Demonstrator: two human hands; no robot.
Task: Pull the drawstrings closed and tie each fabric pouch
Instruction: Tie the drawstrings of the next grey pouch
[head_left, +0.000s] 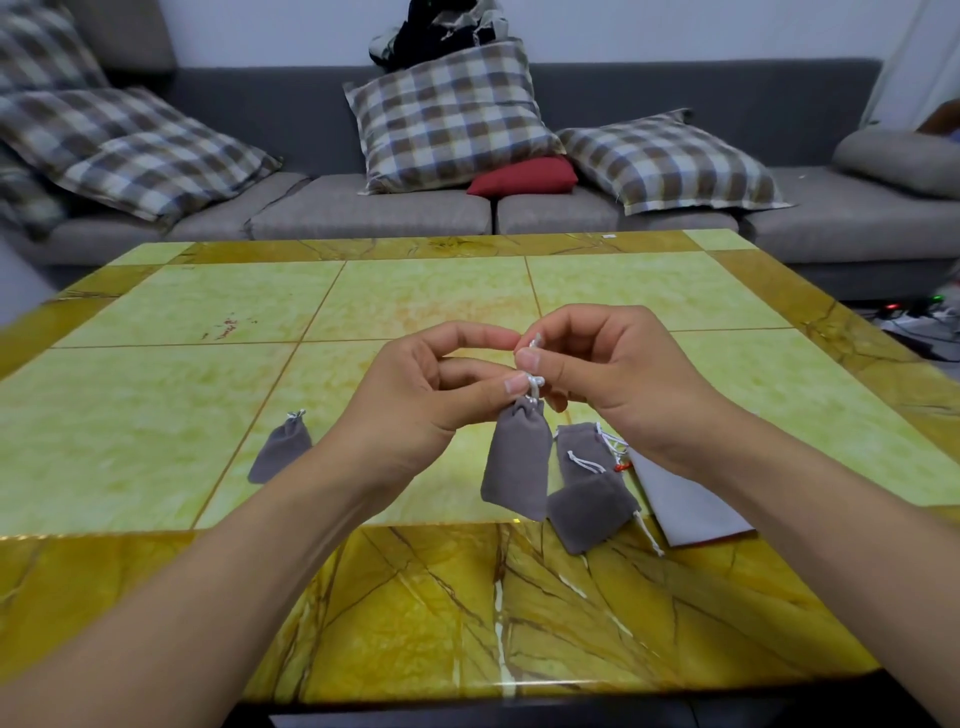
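The grey pouch (517, 462) hangs in the air above the near part of the table (208, 322), its neck gathered shut, held up by its white drawstring (535, 383). The left hand (415, 395) pinches the cord just above the neck between thumb and curled fingers. The right hand (608, 364) pinches the cord's upper end with thumb and forefinger, its other fingers curled. The hands hide most of the cord, so whether a knot is formed cannot be told.

On the table to the left lies a closed pouch (280, 449), its lower end cut off by the left forearm. To the right lie two more pouches, one (584, 452) with loose white cords, the nearer one (589, 512) overlapping it. Beside them a pale flat sheet (680, 499) runs under the right wrist; a small orange bit (619, 467) at its edge is too small to identify.
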